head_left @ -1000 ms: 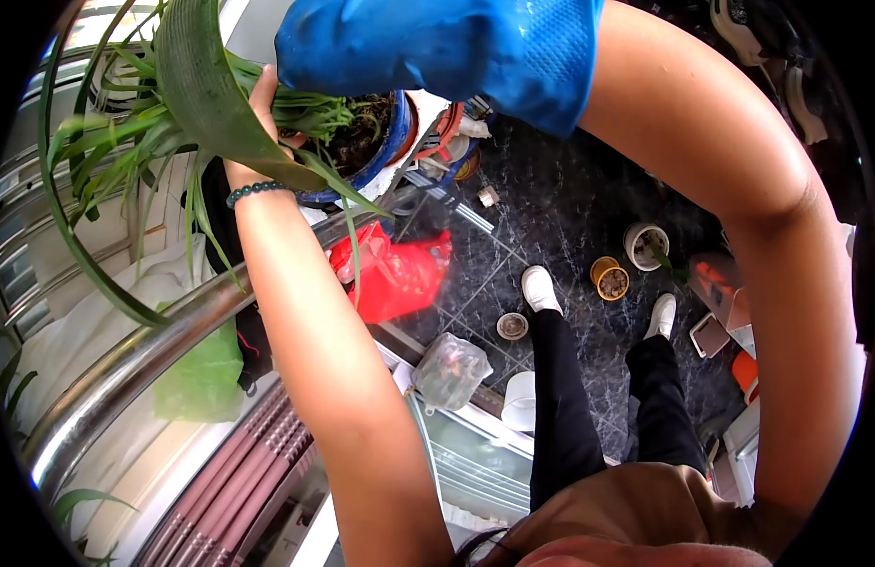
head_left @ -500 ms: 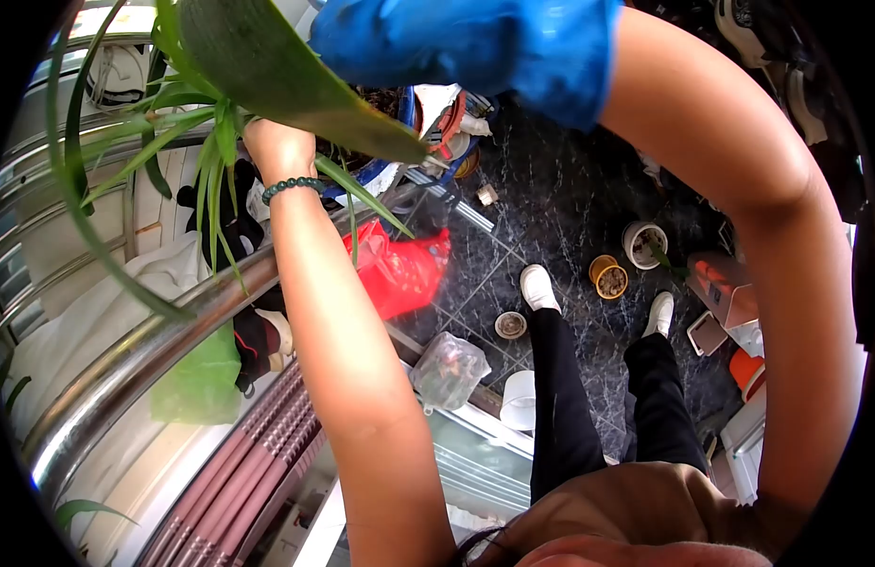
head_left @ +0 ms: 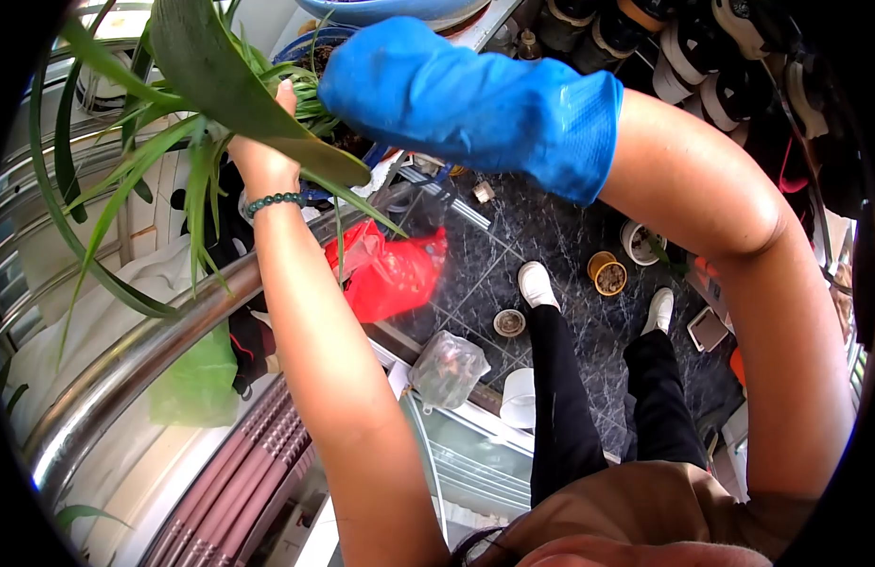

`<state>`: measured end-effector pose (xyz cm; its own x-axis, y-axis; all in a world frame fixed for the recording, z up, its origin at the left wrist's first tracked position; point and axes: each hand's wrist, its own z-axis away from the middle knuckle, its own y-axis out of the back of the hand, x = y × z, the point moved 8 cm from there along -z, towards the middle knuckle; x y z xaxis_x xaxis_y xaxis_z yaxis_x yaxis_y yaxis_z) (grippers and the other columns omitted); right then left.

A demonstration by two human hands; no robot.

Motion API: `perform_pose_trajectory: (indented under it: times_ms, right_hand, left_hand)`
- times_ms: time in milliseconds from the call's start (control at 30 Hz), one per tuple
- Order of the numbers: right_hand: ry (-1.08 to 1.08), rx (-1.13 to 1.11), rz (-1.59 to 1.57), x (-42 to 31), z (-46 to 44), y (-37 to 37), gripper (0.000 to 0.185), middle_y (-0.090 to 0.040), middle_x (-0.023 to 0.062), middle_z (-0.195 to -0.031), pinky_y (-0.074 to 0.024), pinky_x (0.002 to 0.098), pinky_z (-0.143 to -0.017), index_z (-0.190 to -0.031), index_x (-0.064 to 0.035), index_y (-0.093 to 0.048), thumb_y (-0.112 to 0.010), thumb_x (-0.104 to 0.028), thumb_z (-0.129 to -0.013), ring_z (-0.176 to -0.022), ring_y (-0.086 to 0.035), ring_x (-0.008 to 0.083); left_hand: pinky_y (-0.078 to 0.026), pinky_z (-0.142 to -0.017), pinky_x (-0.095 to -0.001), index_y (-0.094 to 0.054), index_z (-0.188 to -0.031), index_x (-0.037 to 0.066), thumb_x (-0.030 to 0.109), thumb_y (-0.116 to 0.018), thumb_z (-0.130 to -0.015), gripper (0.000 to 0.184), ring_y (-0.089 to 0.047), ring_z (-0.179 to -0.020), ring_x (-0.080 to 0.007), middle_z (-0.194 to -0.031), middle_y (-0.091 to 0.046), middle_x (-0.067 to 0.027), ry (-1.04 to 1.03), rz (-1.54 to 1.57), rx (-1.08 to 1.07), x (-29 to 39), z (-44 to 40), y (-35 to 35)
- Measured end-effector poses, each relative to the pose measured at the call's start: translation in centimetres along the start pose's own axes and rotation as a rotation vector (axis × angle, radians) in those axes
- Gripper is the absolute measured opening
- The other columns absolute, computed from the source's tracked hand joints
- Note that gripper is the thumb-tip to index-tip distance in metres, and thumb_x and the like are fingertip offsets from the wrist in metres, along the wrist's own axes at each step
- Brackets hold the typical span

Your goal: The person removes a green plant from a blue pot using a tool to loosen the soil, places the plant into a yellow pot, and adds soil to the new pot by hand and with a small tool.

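1. Bare left hand (head_left: pixel 259 166): ten o'clock, at the long-leaved green plant (head_left: pixel 231 80); fingers mostly hidden by a broad leaf, grip cannot be determined.
2. Right hand (head_left: pixel 390 80), blue rubber glove, near twelve: finger state not discernible.
3. Round blue pot (head_left: pixel 335 34), eleven: partly obscured.
4. Black marbled tile floor (head_left: pixel 560 222), one; shiny metal handrail (head_left: pixel 163 345), eight.
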<state>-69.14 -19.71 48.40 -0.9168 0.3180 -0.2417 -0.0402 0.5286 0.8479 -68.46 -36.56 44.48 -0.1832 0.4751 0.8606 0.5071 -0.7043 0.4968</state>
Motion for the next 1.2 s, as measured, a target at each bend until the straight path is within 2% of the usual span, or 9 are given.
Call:
perform_pose_trajectory:
  times_ms: [133, 233, 300, 400, 800, 900, 1067, 1100, 1200]
  right_hand:
    - [0.014, 0.154, 0.229, 1.4, 0.9, 0.1, 0.018, -0.062, 0.0105, -0.073, -0.0514, 0.039, -0.054, -0.094, -0.005, -0.067, -0.062, -0.012, -0.078, -0.061, -0.062, 0.0255]
    - [-0.025, 0.353, -0.616, 2.6, 4.5, 9.1, 0.02, -0.066, 0.0099, -0.081, -0.0546, 0.0378, -0.065, -0.099, -0.0053, -0.067, -0.06, -0.018, -0.085, -0.072, -0.067, 0.0254]
    - [-0.01, 0.443, -0.415, 3.8, 3.8, 5.7, 0.02, -0.068, 0.0117, -0.082, -0.0542, 0.0351, -0.071, -0.097, -0.0043, -0.071, -0.06, -0.017, -0.086, -0.077, -0.068, 0.0253]
    - [-0.201, -0.234, -0.06, 5.0, -4.5, -0.4, 0.022, -0.07, 0.018, -0.086, -0.0552, 0.0388, -0.073, -0.1, -0.0068, -0.074, -0.06, -0.016, -0.085, -0.082, -0.07, 0.032]
    - [-0.091, -0.139, 0.046, 4.6, -1.6, -0.4, 0.02, -0.072, 0.0145, -0.087, -0.055, 0.0406, -0.067, -0.093, -0.0101, -0.076, -0.065, -0.024, -0.083, -0.078, -0.07, 0.0308]
    - [0.267, 0.227, 0.034, 2.0, 2.1, -2.1, 0.011, -0.066, 0.0084, -0.077, -0.0527, 0.0384, -0.059, -0.078, -0.0072, -0.069, -0.065, -0.016, -0.073, -0.073, -0.067, 0.0274]
    - [-0.01, 0.081, 0.156, 2.1, 0.5, 1.1, 0.015, -0.067, 0.0099, -0.07, -0.0549, 0.0392, -0.058, -0.081, -0.0098, -0.072, -0.062, -0.017, -0.073, -0.071, -0.069, 0.0292]
    - [-0.205, -0.119, 0.077, 3.7, 0.5, 1.3, 0.017, -0.069, 0.0118, -0.081, -0.0565, 0.0403, -0.067, -0.088, -0.0108, -0.073, -0.061, -0.018, -0.078, -0.079, -0.069, 0.0319]
    - [-0.184, -0.17, 0.102, 5.3, -1.9, 0.4, 0.021, -0.072, 0.0082, -0.094, -0.0571, 0.039, -0.073, -0.098, -0.0122, -0.074, -0.062, -0.02, -0.083, -0.088, -0.07, 0.0303]
  left_hand:
    - [-0.047, -0.082, -0.0305, -0.065, -0.104, -0.005, 0.012, -0.076, -0.086, 0.027, -0.057, -0.085, -0.0133, -0.097, -0.066, -0.0046, -0.101, 0.059, -0.001, -0.6, -0.6, 0.1]
    - [-0.046, -0.085, -0.0308, -0.063, -0.109, -0.005, 0.01, -0.075, -0.087, 0.03, -0.057, -0.088, -0.0145, -0.102, -0.065, -0.0057, -0.051, 0.108, 0.036, -1.1, -0.4, 0.3]
    - [-0.046, -0.087, -0.0312, -0.061, -0.113, -0.006, 0.009, -0.074, -0.087, 0.032, -0.058, -0.092, -0.0153, -0.105, -0.065, -0.0069, -0.032, 0.1, 0.066, -1.1, -0.1, 0.2]
    - [-0.046, -0.089, -0.0318, -0.061, -0.115, -0.007, 0.009, -0.073, -0.087, 0.034, -0.059, -0.095, -0.0158, -0.109, -0.065, -0.0085, -0.004, 0.058, 0.068, -0.2, 0.3, -0.1]
    - [-0.042, -0.099, -0.0333, -0.053, -0.125, -0.011, 0.017, -0.076, -0.085, 0.054, -0.057, -0.109, -0.0209, -0.125, -0.059, -0.015, -0.062, 0.082, 0.1, -1.5, -0.6, 0.2]
    - [-0.044, -0.098, -0.0334, -0.056, -0.121, -0.014, 0.021, -0.077, -0.085, 0.054, -0.059, -0.106, -0.0196, -0.123, -0.062, -0.0148, 0.16, 0.067, 0.08, -3.1, -0.5, 0.4]
    - [-0.044, -0.099, -0.0338, -0.055, -0.127, -0.01, 0.016, -0.076, -0.086, 0.052, -0.058, -0.11, -0.0187, -0.128, -0.06, -0.0138, 0.091, 0.159, 0.111, -3.4, -0.9, 0.5]
    - [-0.057, -0.074, -0.0401, -0.048, -0.135, 0.004, 0.028, -0.074, -0.087, 0.06, -0.064, -0.1, -0.0234, -0.123, -0.06, -0.011, 0.05, 0.027, 0.03, -4.5, -1.9, 0.7]
    - [-0.056, -0.074, -0.039, -0.05, -0.134, 0.003, 0.032, -0.074, -0.087, 0.061, -0.063, -0.1, -0.0225, -0.123, -0.06, -0.0102, 0.081, -0.075, 0.006, -4.7, -1.8, 1.0]
